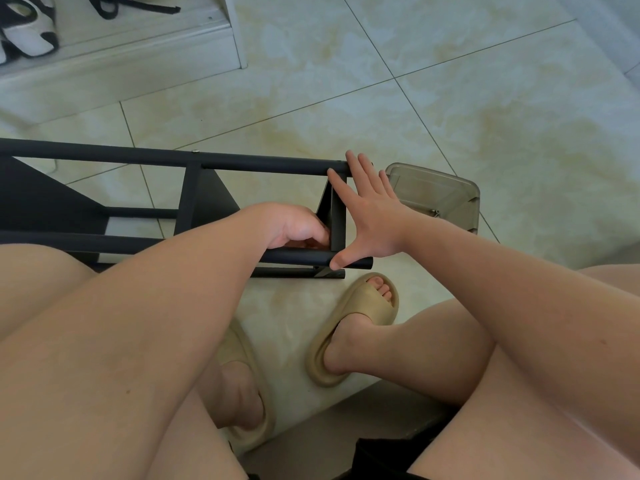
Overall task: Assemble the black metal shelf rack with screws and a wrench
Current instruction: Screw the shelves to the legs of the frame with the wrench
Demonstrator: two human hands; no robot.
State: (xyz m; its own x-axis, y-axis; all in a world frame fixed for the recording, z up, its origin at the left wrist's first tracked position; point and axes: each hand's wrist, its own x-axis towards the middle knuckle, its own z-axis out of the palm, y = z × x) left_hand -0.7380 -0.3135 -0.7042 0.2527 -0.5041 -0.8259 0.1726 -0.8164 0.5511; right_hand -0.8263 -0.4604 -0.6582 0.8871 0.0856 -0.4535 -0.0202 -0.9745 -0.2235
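The black metal shelf rack [138, 157] lies on its side on the tiled floor in front of my knees, its tubes running left to right. My right hand [370, 216] is spread flat against the rack's right end, fingers on the far tube and thumb on the near tube. My left hand [294, 225] reaches inside the frame beside the end shelf plate [334, 216], with curled fingers; what they hold is hidden. A small silver screw head [195, 151] shows on the far tube. No wrench is visible.
A smoky clear plastic box [433, 195] with a small metal part inside stands just right of the rack end. My feet in tan slippers [356, 327] rest on the floor below the rack. Shoes [27, 32] sit on a low white shelf at the top left.
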